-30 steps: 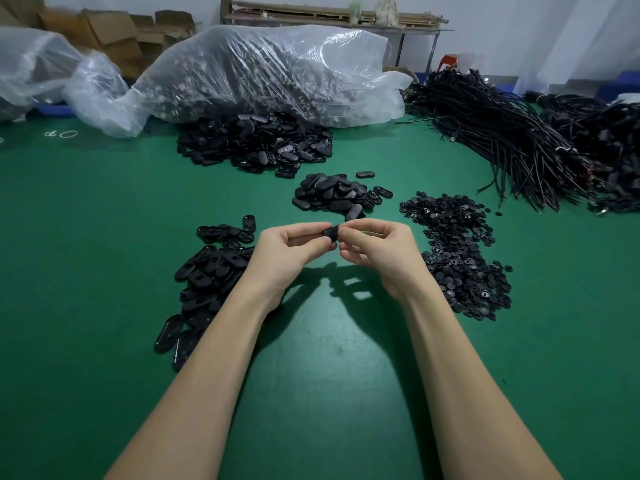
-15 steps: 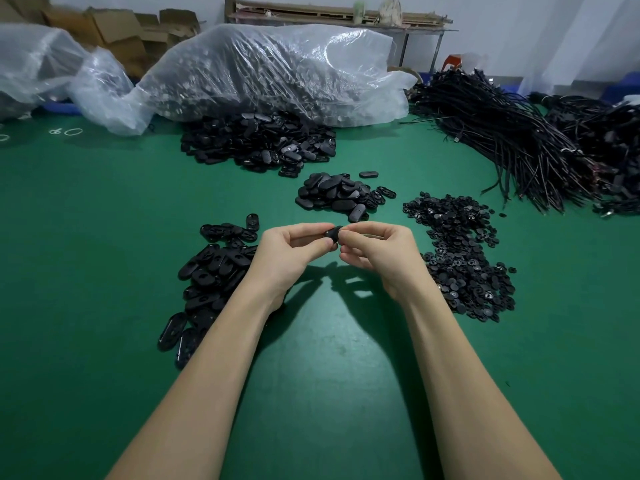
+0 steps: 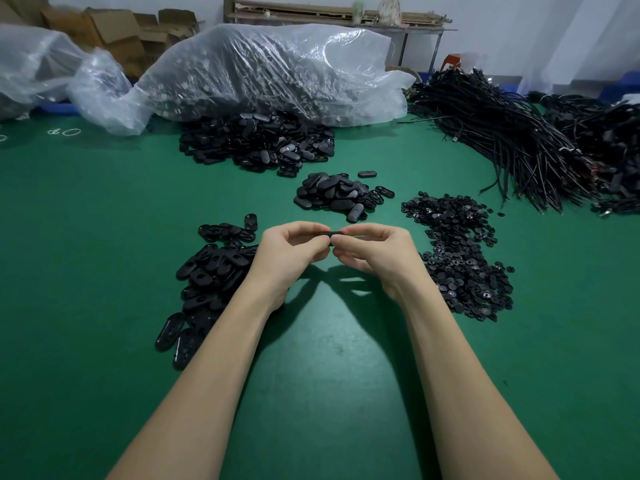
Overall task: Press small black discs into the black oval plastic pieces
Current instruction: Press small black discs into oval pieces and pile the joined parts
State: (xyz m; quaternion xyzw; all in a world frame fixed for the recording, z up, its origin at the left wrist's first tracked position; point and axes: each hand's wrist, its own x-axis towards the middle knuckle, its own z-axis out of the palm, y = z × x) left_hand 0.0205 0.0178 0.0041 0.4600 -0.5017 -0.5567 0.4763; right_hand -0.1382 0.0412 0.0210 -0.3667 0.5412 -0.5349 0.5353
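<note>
Left hand (image 3: pixel 289 252) and right hand (image 3: pixel 375 251) meet above green table (image 3: pixel 86 237), both pinching 1 black oval piece (image 3: pixel 330 233) held edge-on between fingertips; disc not discernible in it. Pile of open oval pieces (image 3: pixel 211 271) lies left of wrists, disc pile (image 3: pixel 460 258) right, smooth-backed oval heap (image 3: pixel 334 195) just beyond hands

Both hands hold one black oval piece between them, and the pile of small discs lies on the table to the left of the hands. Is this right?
Not quite. The head view shows the disc pile to the right of the hands, not the left; on the left lies a pile of oval pieces. The rest holds: left hand and right hand hold one oval piece between them.
</note>
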